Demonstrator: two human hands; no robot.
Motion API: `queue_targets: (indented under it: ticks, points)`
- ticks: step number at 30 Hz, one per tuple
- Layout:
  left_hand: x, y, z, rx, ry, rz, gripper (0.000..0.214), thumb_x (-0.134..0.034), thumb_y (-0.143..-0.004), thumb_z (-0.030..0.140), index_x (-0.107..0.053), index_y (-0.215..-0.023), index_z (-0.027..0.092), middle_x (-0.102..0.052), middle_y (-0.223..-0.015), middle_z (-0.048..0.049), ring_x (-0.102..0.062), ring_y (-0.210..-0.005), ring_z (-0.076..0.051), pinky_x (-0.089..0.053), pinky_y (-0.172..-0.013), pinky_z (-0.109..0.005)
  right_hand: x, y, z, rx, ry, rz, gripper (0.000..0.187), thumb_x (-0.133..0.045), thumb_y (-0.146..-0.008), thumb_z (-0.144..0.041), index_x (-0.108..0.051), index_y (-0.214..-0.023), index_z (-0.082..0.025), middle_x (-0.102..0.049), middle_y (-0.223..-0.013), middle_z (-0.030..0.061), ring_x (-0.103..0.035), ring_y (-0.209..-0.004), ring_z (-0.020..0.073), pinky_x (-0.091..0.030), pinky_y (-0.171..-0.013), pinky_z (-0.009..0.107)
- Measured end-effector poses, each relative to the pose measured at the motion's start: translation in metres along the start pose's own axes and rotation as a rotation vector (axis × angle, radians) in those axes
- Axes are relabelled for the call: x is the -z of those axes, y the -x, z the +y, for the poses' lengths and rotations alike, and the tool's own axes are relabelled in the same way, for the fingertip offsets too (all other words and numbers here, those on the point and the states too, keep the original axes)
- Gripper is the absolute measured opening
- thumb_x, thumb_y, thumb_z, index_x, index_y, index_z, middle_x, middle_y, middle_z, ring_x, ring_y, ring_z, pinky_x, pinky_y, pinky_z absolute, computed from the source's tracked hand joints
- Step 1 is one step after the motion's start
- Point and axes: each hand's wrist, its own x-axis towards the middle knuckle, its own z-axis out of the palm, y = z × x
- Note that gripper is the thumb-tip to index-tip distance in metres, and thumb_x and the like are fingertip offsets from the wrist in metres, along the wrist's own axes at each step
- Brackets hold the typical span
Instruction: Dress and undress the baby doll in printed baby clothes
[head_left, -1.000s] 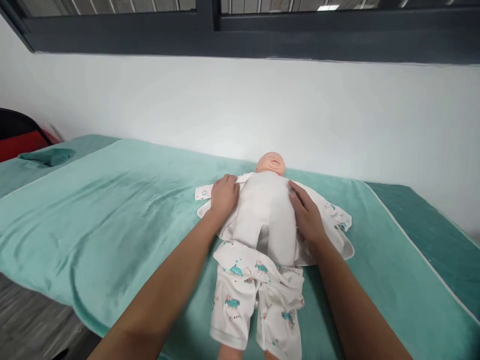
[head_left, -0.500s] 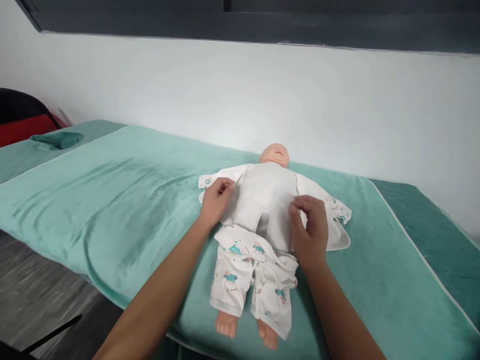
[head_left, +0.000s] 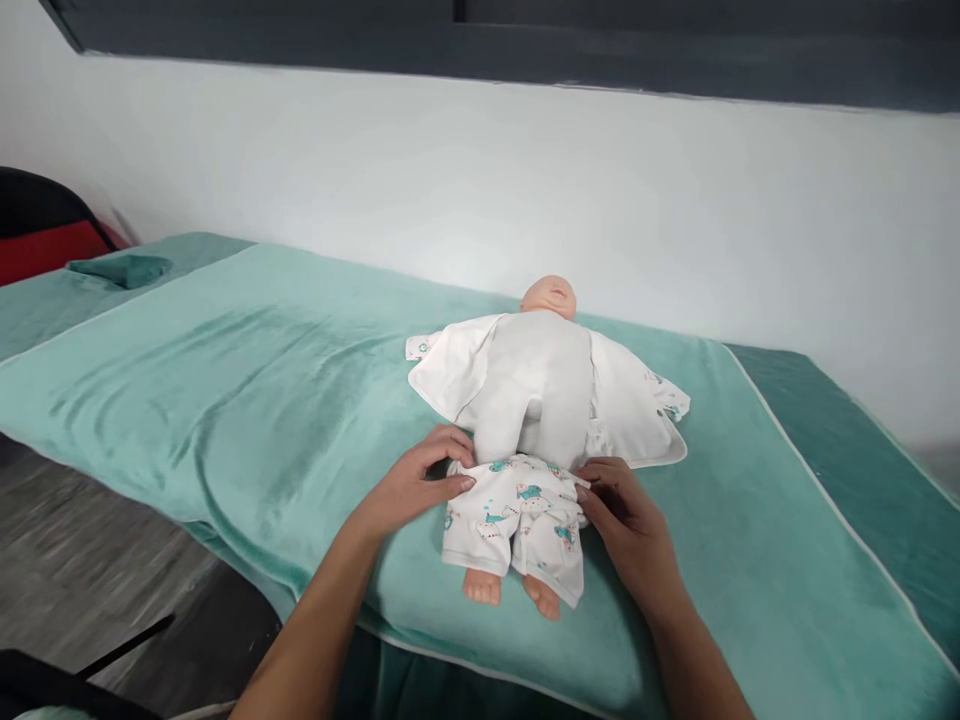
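Observation:
A baby doll (head_left: 536,385) lies on its back on a teal towel (head_left: 247,390), head toward the wall. Its white printed jacket (head_left: 630,405) lies spread open under it, baring the white cloth body. White printed trousers (head_left: 517,520) are bunched low on its legs, with both bare feet showing. My left hand (head_left: 416,482) pinches the trousers' waistband at the doll's left-side hip as seen here. My right hand (head_left: 626,520) grips the waistband on the other side.
The towel covers a padded table along a white wall. A folded teal cloth (head_left: 120,268) lies at the far left, beside a red and black chair (head_left: 41,235). The table's near edge runs just below the doll's feet, with dark floor at the lower left.
Both hands moved down from the doll's chest and the open jacket to the trousers' waistband. The trousers now sit lower and more bunched. The view tilted down.

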Motion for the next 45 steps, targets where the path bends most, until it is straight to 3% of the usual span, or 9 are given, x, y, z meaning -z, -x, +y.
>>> queue_targets:
  ticks: [11, 13, 18, 22, 26, 31, 37, 41, 45]
  points:
    - [-0.028, -0.025, 0.001, -0.355, -0.377, 0.543, 0.013, -0.051, -0.097, 0.028, -0.061, -0.092, 0.022, -0.066, -0.089, -0.0057, -0.06, -0.083, -0.016, -0.048, -0.074, -0.03, -0.009, -0.059, -0.065, 0.055, 0.336, -0.437, 0.013, -0.071, -0.083, -0.03, -0.061, -0.079, -0.024, -0.06, -0.074, -0.0024, -0.052, -0.069, 0.016, -0.04, -0.063, 0.03]
    - [-0.03, -0.032, 0.004, -0.353, -0.341, 0.516, 0.014, -0.05, -0.097, 0.028, -0.06, -0.092, 0.021, -0.066, -0.093, -0.0069, -0.06, -0.085, -0.017, -0.048, -0.075, -0.03, -0.009, -0.065, -0.07, 0.07, 0.327, -0.433, 0.015, -0.066, -0.086, -0.029, -0.057, -0.077, -0.023, -0.057, -0.072, -0.0034, -0.049, -0.066, 0.0145, -0.038, -0.062, 0.029]
    - [-0.026, -0.046, 0.017, -0.077, -0.059, 0.271, 0.022, -0.056, -0.094, 0.038, -0.068, -0.103, 0.022, -0.07, -0.106, -0.0065, -0.061, -0.089, -0.017, -0.048, -0.079, -0.03, -0.012, -0.081, -0.065, 0.15, 0.252, -0.142, 0.013, -0.061, -0.09, -0.032, -0.056, -0.083, -0.023, -0.057, -0.077, -0.0021, -0.049, -0.069, 0.0146, -0.039, -0.064, 0.029]
    - [-0.019, -0.062, 0.035, -0.029, 0.021, 0.062, 0.027, -0.067, -0.085, 0.034, -0.07, -0.109, 0.022, -0.069, -0.108, -0.0044, -0.059, -0.097, -0.017, -0.045, -0.086, -0.029, -0.022, -0.091, -0.059, 0.257, 0.239, -0.167, 0.013, -0.056, -0.094, -0.031, -0.065, -0.09, -0.023, -0.06, -0.085, 0.0012, -0.056, -0.076, 0.017, -0.043, -0.069, 0.031]
    - [-0.011, -0.079, 0.04, 0.02, 0.207, 0.036, 0.019, -0.073, -0.076, 0.027, -0.061, -0.089, 0.019, -0.057, -0.08, 0.0028, -0.05, -0.071, -0.01, -0.038, -0.063, -0.022, -0.02, -0.098, -0.053, 0.298, 0.298, -0.166, 0.021, -0.053, -0.093, -0.023, -0.073, -0.099, -0.025, -0.06, -0.083, 0.0021, -0.058, -0.076, 0.0177, -0.044, -0.07, 0.031]
    - [0.006, -0.095, 0.016, 0.203, 0.467, -0.026, 0.035, -0.081, -0.068, 0.027, -0.049, -0.077, 0.018, -0.043, -0.066, 0.0076, -0.037, -0.055, -0.005, -0.024, -0.051, -0.02, -0.002, -0.105, -0.034, 0.114, 0.318, -0.109, 0.009, -0.067, -0.085, -0.03, -0.07, -0.083, -0.022, -0.065, -0.074, -0.0002, -0.054, -0.067, 0.016, -0.041, -0.064, 0.029]
    - [0.021, -0.091, -0.005, 0.244, 0.404, -0.137, 0.039, -0.083, -0.072, 0.037, -0.065, -0.1, 0.017, -0.045, -0.07, 0.0062, -0.043, -0.063, -0.007, -0.03, -0.058, -0.02, 0.02, -0.096, 0.01, -0.206, 0.086, -0.124, 0.047, -0.071, -0.078, -0.063, -0.056, -0.064, -0.02, -0.04, -0.056, -0.005, -0.033, -0.055, 0.0106, -0.025, -0.051, 0.027]
    - [0.02, -0.083, -0.007, 0.223, 0.297, -0.099, 0.036, -0.08, -0.076, 0.044, -0.066, -0.093, 0.016, -0.047, -0.073, 0.0044, -0.043, -0.066, -0.008, -0.029, -0.06, -0.022, 0.031, -0.089, 0.027, -0.295, -0.03, -0.26, 0.057, -0.065, -0.079, -0.072, -0.051, -0.061, -0.019, -0.041, -0.059, -0.0036, -0.034, -0.059, 0.011, -0.027, -0.052, 0.026]
    - [0.021, -0.08, -0.008, 0.228, 0.262, -0.114, 0.036, -0.076, -0.078, 0.048, -0.063, -0.083, 0.015, -0.05, -0.073, 0.0033, -0.042, -0.067, -0.009, -0.029, -0.061, -0.023, 0.042, -0.084, 0.028, -0.308, -0.177, -0.388, 0.044, -0.069, -0.081, -0.062, -0.059, -0.075, -0.02, -0.048, -0.066, -0.0033, -0.039, -0.061, 0.0112, -0.032, -0.055, 0.025]
